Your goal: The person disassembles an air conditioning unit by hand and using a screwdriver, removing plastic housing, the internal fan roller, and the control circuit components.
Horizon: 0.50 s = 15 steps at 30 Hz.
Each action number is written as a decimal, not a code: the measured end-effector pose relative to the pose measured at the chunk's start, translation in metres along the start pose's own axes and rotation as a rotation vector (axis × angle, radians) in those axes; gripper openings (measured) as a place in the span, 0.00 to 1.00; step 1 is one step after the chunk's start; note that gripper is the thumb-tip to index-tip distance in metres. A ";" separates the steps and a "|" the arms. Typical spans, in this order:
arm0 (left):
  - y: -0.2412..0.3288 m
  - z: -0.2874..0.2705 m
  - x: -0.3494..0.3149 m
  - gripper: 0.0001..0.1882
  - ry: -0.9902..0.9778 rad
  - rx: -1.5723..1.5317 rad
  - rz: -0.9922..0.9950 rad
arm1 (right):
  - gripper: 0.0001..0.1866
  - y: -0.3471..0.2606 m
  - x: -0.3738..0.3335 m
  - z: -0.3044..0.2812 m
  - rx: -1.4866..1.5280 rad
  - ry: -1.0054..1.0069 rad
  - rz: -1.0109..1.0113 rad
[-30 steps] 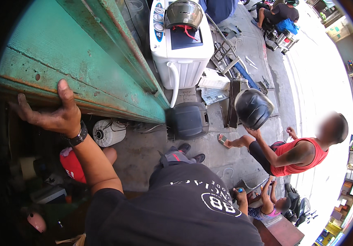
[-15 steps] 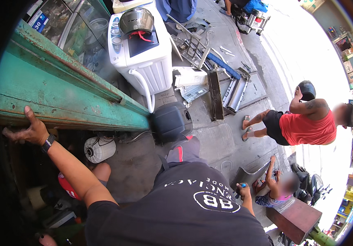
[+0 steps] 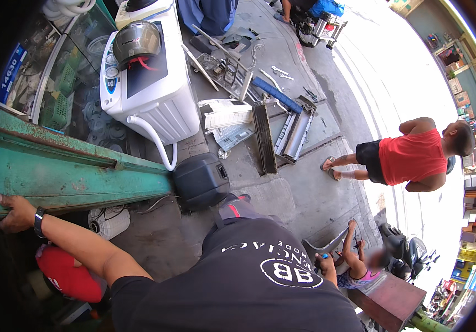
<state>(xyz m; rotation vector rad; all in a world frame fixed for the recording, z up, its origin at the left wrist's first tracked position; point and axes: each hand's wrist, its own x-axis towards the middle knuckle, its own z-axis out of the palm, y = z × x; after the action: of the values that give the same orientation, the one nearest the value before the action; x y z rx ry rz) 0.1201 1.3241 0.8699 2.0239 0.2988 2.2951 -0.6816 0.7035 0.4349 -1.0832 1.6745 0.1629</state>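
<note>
My left hand (image 3: 17, 214), with a black band on its wrist, is at the lower edge of a green metal beam (image 3: 77, 177); its fingers curl over that edge. Low at the right side of my body, my right hand (image 3: 326, 266) is closed round a small blue-ended tool (image 3: 324, 255), mostly hidden in the fist. A white drum-shaped motor (image 3: 110, 221) lies on the floor below the beam. Past the beam's far end stands a dark plastic case (image 3: 201, 178).
A white washing machine (image 3: 160, 113) carries a helmet (image 3: 137, 40). Dismantled metal parts (image 3: 264, 138) and wrenches (image 3: 281, 72) lie on the pavement. A person in a red top (image 3: 409, 156) stands right; another (image 3: 360, 265) sits nearby. A red-clad person (image 3: 69, 271) crouches lower left.
The scene has shifted left in view. My left hand's spread fingers have curled onto the beam's edge. The standing person has turned away and lowered their arms; the crouching person shows more.
</note>
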 end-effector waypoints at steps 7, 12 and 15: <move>-0.013 -0.001 -0.011 0.38 -0.013 0.019 -0.093 | 0.15 -0.094 0.057 -0.047 -0.056 0.003 -0.119; 0.015 -0.041 -0.058 0.33 -0.293 -0.299 -0.406 | 0.17 -0.146 0.136 -0.096 -0.090 0.038 -0.241; 0.076 -0.081 -0.176 0.34 -0.274 -0.363 -0.693 | 0.18 -0.170 0.183 -0.124 -0.079 0.048 -0.312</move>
<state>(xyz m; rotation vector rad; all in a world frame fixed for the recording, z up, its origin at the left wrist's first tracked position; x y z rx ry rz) 0.0691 1.2104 0.7032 1.6688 0.4391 1.5127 -0.6470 0.4291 0.4024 -1.4020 1.5281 0.0009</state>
